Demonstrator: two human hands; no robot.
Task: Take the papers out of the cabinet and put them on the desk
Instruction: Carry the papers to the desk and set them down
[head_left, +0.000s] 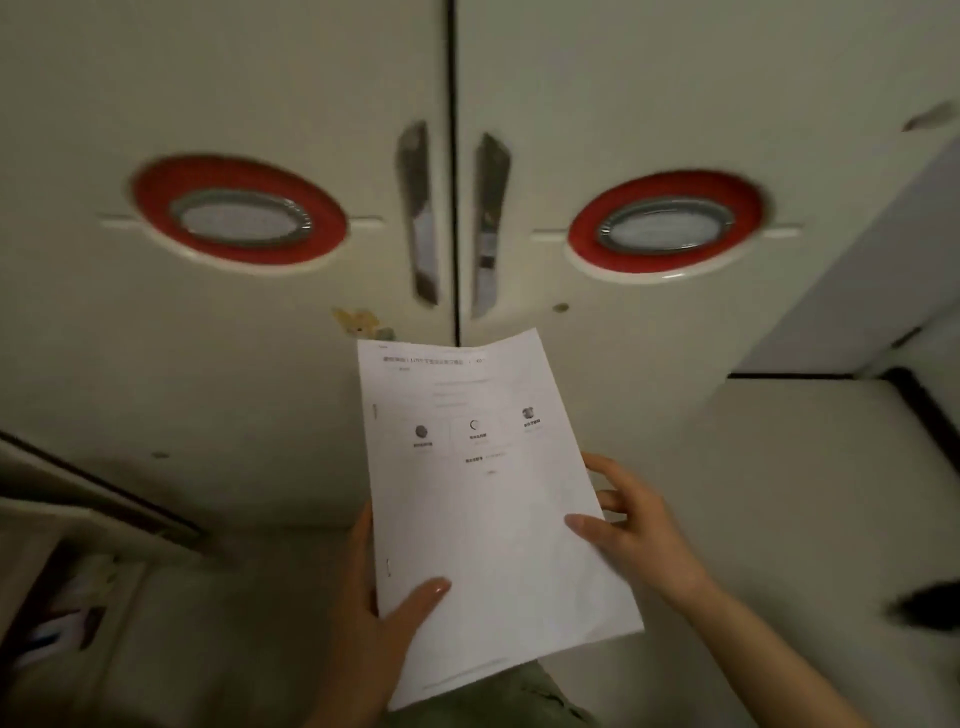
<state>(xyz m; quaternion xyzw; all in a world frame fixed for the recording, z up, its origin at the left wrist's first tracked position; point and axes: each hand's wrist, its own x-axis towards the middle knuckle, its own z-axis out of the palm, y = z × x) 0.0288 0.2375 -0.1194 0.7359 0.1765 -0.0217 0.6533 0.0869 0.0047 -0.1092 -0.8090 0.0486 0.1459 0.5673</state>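
Papers (483, 499): a white printed sheet or thin stack, held up in the air in front of the cabinet (260, 364), printed side toward the camera, small icons and lines of text on the upper half. Count of sheets cannot be told.

Left hand (374, 623): grasping the papers at their lower left edge, thumb pressed on the front face, fingers behind and hidden.

Right hand (631, 530): at the papers' right edge, thumb on the front face, fingers spread loosely behind the edge; a light hold, not clenched.

Above the papers, both cabinet doors are closed, meeting at a dark vertical seam. Two metal handles (421, 218) flank the seam. A red oval ring (239, 213) sits on each door, left and right of the handles. Frame is motion-blurred.
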